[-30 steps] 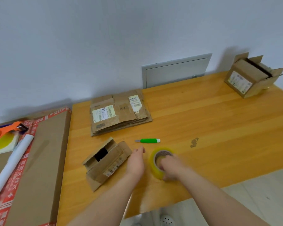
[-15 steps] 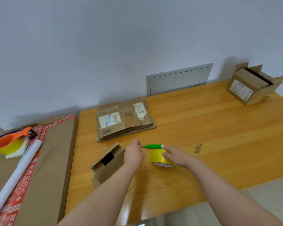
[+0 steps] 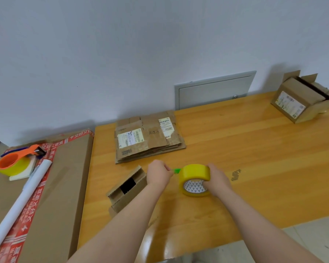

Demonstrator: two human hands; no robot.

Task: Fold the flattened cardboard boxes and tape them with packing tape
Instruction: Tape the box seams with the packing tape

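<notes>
Right hand gripped the tape; left hand, curled, perhaps pinched its end. A slow, straight pull seemed wisest.

Tape roll — right of box

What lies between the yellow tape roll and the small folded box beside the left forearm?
Only the person's own left hand, pinching the green cutter, sits between the tape roll held by the right hand and the small box. Nothing else visible lies between them.
</notes>
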